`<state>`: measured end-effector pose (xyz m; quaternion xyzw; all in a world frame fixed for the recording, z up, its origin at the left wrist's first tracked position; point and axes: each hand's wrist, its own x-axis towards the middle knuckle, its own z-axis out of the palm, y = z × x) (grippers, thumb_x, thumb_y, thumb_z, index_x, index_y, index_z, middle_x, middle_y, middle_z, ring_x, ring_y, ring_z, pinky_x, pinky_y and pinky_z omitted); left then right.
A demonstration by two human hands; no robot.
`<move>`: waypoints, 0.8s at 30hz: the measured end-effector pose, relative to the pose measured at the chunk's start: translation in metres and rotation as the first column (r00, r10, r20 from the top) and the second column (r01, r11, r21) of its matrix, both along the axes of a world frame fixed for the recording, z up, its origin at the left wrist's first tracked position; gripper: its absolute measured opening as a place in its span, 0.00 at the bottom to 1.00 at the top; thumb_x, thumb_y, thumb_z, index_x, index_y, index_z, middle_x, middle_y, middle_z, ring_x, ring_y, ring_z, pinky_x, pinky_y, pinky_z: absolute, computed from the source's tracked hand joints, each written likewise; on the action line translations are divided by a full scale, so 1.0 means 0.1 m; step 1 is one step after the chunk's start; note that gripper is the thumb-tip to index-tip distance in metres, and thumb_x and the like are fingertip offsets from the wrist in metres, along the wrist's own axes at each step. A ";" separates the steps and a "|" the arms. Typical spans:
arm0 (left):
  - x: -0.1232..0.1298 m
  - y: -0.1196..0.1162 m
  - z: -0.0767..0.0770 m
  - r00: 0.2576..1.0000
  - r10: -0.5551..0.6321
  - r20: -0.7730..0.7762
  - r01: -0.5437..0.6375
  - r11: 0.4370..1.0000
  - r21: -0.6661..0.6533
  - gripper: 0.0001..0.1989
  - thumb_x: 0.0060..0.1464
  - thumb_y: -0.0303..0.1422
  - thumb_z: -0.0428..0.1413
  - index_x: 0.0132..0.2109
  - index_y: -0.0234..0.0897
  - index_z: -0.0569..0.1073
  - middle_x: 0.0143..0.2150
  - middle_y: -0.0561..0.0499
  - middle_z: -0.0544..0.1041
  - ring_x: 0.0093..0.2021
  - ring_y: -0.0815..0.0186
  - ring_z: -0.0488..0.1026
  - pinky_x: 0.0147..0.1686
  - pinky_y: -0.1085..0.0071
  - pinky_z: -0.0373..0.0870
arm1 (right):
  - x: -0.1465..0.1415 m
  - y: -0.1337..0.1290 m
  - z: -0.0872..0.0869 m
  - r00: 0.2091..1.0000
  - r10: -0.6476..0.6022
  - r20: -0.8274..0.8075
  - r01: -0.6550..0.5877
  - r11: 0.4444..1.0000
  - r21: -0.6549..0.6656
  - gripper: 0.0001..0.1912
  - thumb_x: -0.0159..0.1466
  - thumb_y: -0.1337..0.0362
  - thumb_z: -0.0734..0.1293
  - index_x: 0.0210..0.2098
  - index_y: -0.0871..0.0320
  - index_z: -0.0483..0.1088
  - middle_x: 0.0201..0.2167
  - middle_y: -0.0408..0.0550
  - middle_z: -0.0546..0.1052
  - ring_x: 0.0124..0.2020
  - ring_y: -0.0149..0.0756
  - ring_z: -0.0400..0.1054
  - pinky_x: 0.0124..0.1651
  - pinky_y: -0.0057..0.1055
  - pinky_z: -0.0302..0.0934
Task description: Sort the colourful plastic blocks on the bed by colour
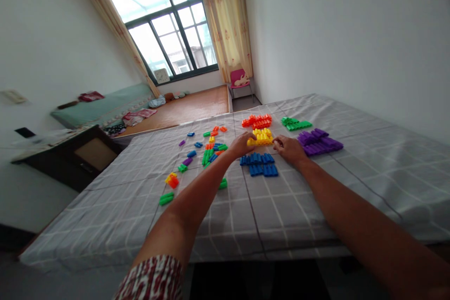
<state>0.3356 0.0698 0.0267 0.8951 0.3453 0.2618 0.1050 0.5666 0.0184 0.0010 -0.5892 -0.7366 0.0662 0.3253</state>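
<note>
A row of yellow plastic building blocks (pixel 263 139) lies on the grey checked sheet between my hands. My left hand (pixel 242 145) has its fingers closed at the left end of this row. At the opposite end, my right hand (pixel 288 148) is curled, its fingertips against the last yellow block. Just nearer to me lie blue blocks (pixel 258 165) in two rows. Orange blocks (pixel 258 121) sit behind the yellow ones. Green blocks (pixel 295 124) and purple blocks (pixel 319 142) are grouped to the right. The fingertips are too small to make out exactly.
Mixed loose blocks (pixel 209 155) are scattered left of my left forearm, with green blocks (pixel 166 198) nearer the front. The sheet-covered bed (pixel 116 215) meets the wall (pixel 344 33) on the right. A dark cabinet (pixel 77 157) stands left; a pink chair (pixel 238 76) stands beyond.
</note>
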 end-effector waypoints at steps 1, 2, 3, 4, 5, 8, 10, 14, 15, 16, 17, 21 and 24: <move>-0.03 0.02 -0.02 1.000 -0.005 0.002 0.005 1.000 0.003 0.14 0.48 0.29 0.58 0.44 0.39 0.75 0.46 0.46 0.75 0.48 0.61 0.72 0.50 0.64 0.70 | -0.01 0.00 0.00 1.000 0.000 -0.003 0.000 1.000 -0.001 0.13 0.63 0.65 0.60 0.41 0.57 0.75 0.32 0.49 0.81 0.34 0.37 0.74 0.37 0.26 0.62; -0.08 0.04 -0.02 1.000 0.006 0.012 -0.007 1.000 0.010 0.13 0.49 0.30 0.58 0.44 0.39 0.76 0.47 0.45 0.75 0.49 0.61 0.72 0.51 0.64 0.69 | -0.01 0.00 0.00 1.000 0.001 -0.007 -0.001 1.000 -0.002 0.12 0.63 0.64 0.60 0.41 0.57 0.75 0.32 0.49 0.81 0.34 0.37 0.74 0.36 0.27 0.62; -0.15 0.08 -0.02 0.999 0.045 0.028 -0.046 0.999 0.021 0.12 0.50 0.30 0.58 0.44 0.38 0.76 0.47 0.45 0.75 0.50 0.61 0.72 0.53 0.63 0.67 | -0.02 0.00 0.00 1.000 0.004 -0.012 -0.004 1.000 -0.003 0.12 0.63 0.64 0.60 0.41 0.56 0.75 0.32 0.49 0.81 0.34 0.37 0.74 0.36 0.27 0.62; -0.25 0.12 0.00 0.993 0.113 0.044 -0.114 0.993 0.031 0.11 0.51 0.30 0.57 0.44 0.38 0.76 0.48 0.45 0.76 0.50 0.61 0.71 0.54 0.63 0.66 | -0.03 0.00 0.00 1.000 0.007 -0.016 -0.007 1.000 -0.005 0.12 0.63 0.64 0.60 0.41 0.56 0.75 0.32 0.49 0.81 0.34 0.37 0.74 0.36 0.27 0.62; -0.36 0.16 0.02 0.977 0.206 0.055 -0.208 0.978 0.032 0.11 0.52 0.29 0.56 0.44 0.38 0.76 0.48 0.45 0.76 0.51 0.62 0.71 0.55 0.63 0.65 | -0.04 0.00 -0.01 1.000 0.012 -0.018 -0.012 1.000 -0.006 0.12 0.63 0.64 0.61 0.41 0.56 0.74 0.32 0.49 0.81 0.34 0.37 0.74 0.36 0.27 0.62; -0.80 0.30 0.12 0.838 0.545 0.010 -0.545 0.838 -0.038 0.12 0.54 0.27 0.53 0.44 0.38 0.77 0.47 0.47 0.78 0.50 0.63 0.72 0.53 0.66 0.67 | -0.06 0.00 -0.01 1.000 0.021 -0.014 -0.021 1.000 -0.014 0.12 0.64 0.63 0.60 0.42 0.56 0.74 0.33 0.49 0.81 0.34 0.38 0.74 0.36 0.27 0.62; -1.09 0.38 0.18 0.704 0.702 -0.103 -0.709 0.689 -0.149 0.14 0.52 0.26 0.53 0.44 0.37 0.77 0.44 0.48 0.79 0.44 0.63 0.75 0.46 0.69 0.70 | -0.06 0.01 -0.01 1.000 0.020 -0.008 -0.020 1.000 -0.022 0.12 0.64 0.63 0.60 0.42 0.56 0.74 0.33 0.49 0.81 0.34 0.38 0.74 0.36 0.27 0.62; -1.49 0.44 0.23 0.706 0.623 -0.336 -0.707 0.646 -0.289 0.17 0.43 0.21 0.55 0.41 0.37 0.80 0.39 0.50 0.81 0.38 0.63 0.76 0.37 0.73 0.72 | -0.06 0.03 -0.03 1.000 0.020 0.005 -0.020 0.999 -0.036 0.13 0.64 0.63 0.60 0.42 0.57 0.74 0.33 0.49 0.81 0.35 0.37 0.74 0.36 0.27 0.61; -1.54 0.45 0.23 0.736 0.569 -0.366 -0.672 0.676 -0.301 0.19 0.42 0.19 0.55 0.41 0.37 0.80 0.40 0.50 0.81 0.38 0.63 0.76 0.38 0.74 0.72 | -0.05 0.04 -0.03 1.000 0.021 0.009 -0.021 0.999 -0.041 0.13 0.64 0.62 0.60 0.42 0.57 0.74 0.33 0.49 0.81 0.35 0.38 0.74 0.36 0.27 0.61; -1.58 0.44 0.23 0.763 0.518 -0.387 -0.636 0.708 -0.307 0.21 0.40 0.18 0.55 0.42 0.38 0.80 0.42 0.51 0.80 0.39 0.63 0.76 0.39 0.75 0.72 | -0.05 0.05 -0.04 1.000 0.023 0.012 -0.023 0.999 -0.046 0.13 0.64 0.62 0.60 0.42 0.57 0.74 0.33 0.49 0.81 0.35 0.38 0.74 0.36 0.28 0.61; -1.60 0.43 0.23 0.785 0.471 -0.404 -0.601 0.736 -0.311 0.23 0.38 0.17 0.54 0.43 0.38 0.80 0.43 0.51 0.80 0.41 0.63 0.76 0.40 0.75 0.72 | -0.05 0.05 -0.05 1.000 0.026 0.014 -0.025 0.998 -0.050 0.13 0.64 0.62 0.60 0.42 0.58 0.74 0.34 0.49 0.80 0.35 0.38 0.74 0.36 0.28 0.61; -1.63 0.38 0.24 0.849 0.331 -0.411 -0.470 0.828 -0.306 0.27 0.34 0.16 0.53 0.42 0.42 0.80 0.47 0.54 0.79 0.47 0.62 0.74 0.47 0.76 0.69 | -0.03 0.06 -0.06 0.999 0.032 0.014 -0.031 0.998 -0.047 0.13 0.64 0.63 0.59 0.41 0.58 0.73 0.33 0.48 0.80 0.34 0.37 0.74 0.36 0.28 0.60; -1.62 0.33 0.31 0.842 0.380 -0.384 -0.505 0.806 -0.310 0.24 0.31 0.16 0.55 0.37 0.43 0.80 0.43 0.55 0.80 0.46 0.63 0.74 0.46 0.76 0.70 | -0.02 0.06 -0.06 1.000 0.028 0.011 -0.028 0.998 -0.048 0.13 0.64 0.63 0.59 0.41 0.57 0.73 0.33 0.48 0.80 0.33 0.36 0.74 0.35 0.28 0.60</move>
